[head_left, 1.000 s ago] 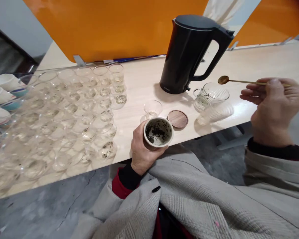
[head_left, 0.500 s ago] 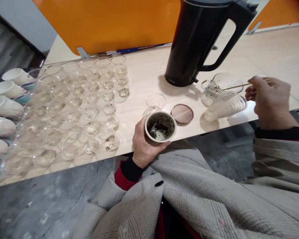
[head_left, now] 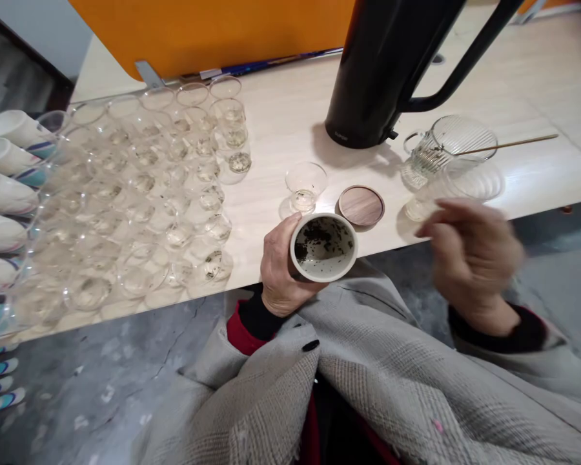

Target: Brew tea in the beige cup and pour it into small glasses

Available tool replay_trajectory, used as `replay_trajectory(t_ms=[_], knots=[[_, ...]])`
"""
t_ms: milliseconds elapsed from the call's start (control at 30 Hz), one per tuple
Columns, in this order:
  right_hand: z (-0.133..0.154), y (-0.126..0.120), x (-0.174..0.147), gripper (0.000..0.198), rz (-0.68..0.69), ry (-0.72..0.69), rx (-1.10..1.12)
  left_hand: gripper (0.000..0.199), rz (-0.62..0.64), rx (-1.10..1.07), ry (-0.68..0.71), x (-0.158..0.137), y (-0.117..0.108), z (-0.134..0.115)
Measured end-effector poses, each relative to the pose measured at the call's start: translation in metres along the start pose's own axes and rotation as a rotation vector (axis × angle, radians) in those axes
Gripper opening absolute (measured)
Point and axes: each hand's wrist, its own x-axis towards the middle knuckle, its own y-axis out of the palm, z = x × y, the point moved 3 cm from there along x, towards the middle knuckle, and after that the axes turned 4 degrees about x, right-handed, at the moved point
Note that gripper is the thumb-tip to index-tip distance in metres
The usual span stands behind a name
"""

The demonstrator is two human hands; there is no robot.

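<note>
My left hand [head_left: 286,265] is wrapped round a round tea canister [head_left: 325,279], held tilted at the table edge, its mouth towards me. Dark loose tea leaves [head_left: 322,236] cling to its inside. My right hand [head_left: 479,261], smeared by motion, is in front of the table edge with thumb and fingers a little apart and nothing visible in them. Beyond it are a stack of clear plastic cups [head_left: 474,181] and a ribbed glass mug [head_left: 465,139] with a thin stick [head_left: 523,143] across its rim. A round wooden lid [head_left: 361,205] and one clear cup [head_left: 306,184] lie near the canister.
Several rows of clear cups [head_left: 145,187] with leaves in the bottom cover the table's left side. Stacked paper cups [head_left: 10,194] lie at the far left. A black kettle [head_left: 368,84] stands at the back, beside an orange partition [head_left: 213,32].
My right hand has let go of the stick, which now rests in the glass mug, and has come back towards me. My left hand has tilted the canister further.
</note>
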Motion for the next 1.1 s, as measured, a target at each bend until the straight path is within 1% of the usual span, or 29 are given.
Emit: replay_trajectory(t_ms=[67, 100, 167, 267, 333, 400, 533, 600, 700, 800, 900, 933, 1000, 1100], knots=[[-0.001, 0.022, 0.002, 0.043, -0.043, -0.082, -0.115, 0.103, 0.001, 0.009, 0.016, -0.001, 0.000, 0.000], [-0.004, 0.031, 0.005, 0.044, -0.018, -0.107, -0.167, 0.104, 0.003, 0.015, 0.015, -0.002, 0.000, 0.000], [-0.013, 0.046, 0.013, 0.049, 0.112, -0.110, -0.255, 0.105, 0.010, 0.025, -0.010, -0.002, 0.000, 0.000], [-0.028, 0.057, 0.023, 0.061, 0.249, -0.063, -0.402, 0.105, 0.019, 0.018, -0.062, 0.000, -0.001, 0.000], [-0.037, 0.062, 0.027, 0.067, 0.330, -0.031, -0.469, 0.103, 0.029, 0.007, -0.093, 0.002, -0.001, 0.001], [-0.042, 0.066, 0.029, 0.069, 0.381, -0.008, -0.504, 0.102, 0.049, -0.007, -0.135, 0.002, 0.000, 0.002], [-0.048, 0.075, 0.028, 0.063, 0.387, -0.015, -0.536, 0.102, 0.093, -0.051, -0.245, 0.000, 0.002, 0.008], [-0.051, 0.078, 0.028, 0.061, 0.356, -0.037, -0.557, 0.101, 0.104, -0.077, -0.269, 0.000, 0.003, 0.010], [-0.053, 0.075, 0.028, 0.063, 0.292, -0.051, -0.554, 0.102, 0.113, -0.099, -0.278, 0.000, 0.004, 0.011], [-0.039, 0.064, 0.030, 0.066, 0.211, -0.074, -0.468, 0.102, 0.111, -0.114, -0.283, 0.000, 0.005, 0.011], [-0.004, 0.050, 0.034, 0.065, 0.152, -0.154, -0.344, 0.101, 0.108, -0.121, -0.283, 0.000, 0.006, 0.011], [0.010, 0.048, 0.035, 0.065, 0.156, -0.190, -0.310, 0.101, 0.109, -0.122, -0.286, 0.000, 0.006, 0.011], [0.036, 0.049, 0.035, 0.065, 0.207, -0.255, -0.263, 0.100, 0.112, -0.127, -0.290, 0.001, 0.006, 0.012], [0.058, 0.062, 0.034, 0.068, 0.302, -0.336, -0.256, 0.098, 0.115, -0.133, -0.286, 0.001, 0.007, 0.011]])
